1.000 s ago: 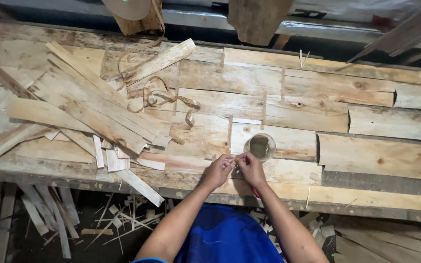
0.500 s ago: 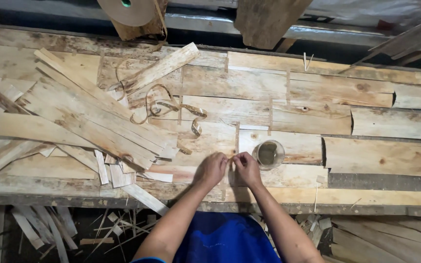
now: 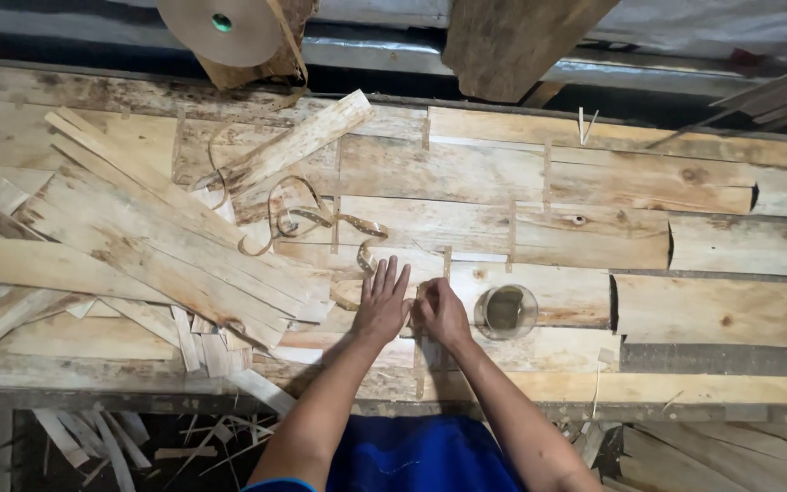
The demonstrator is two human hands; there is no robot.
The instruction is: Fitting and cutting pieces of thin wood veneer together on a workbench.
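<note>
The left hand (image 3: pixel 383 305) lay flat with fingers spread, pressing on the veneer sheet (image 3: pixel 466 273) on the workbench (image 3: pixel 730 319). The right hand (image 3: pixel 442 312), touching it at three o'clock, was curled closed on the sheet's seam; whether it pinched anything could not be told. A glass jar (image 3: pixel 506 312) stood just beside it at three o'clock.

Glass jar (image 3: pixel 506 312) on bench (image 3: pixel 703 237), right of hands; slat pile (image 3: pixel 138 246) left.
</note>
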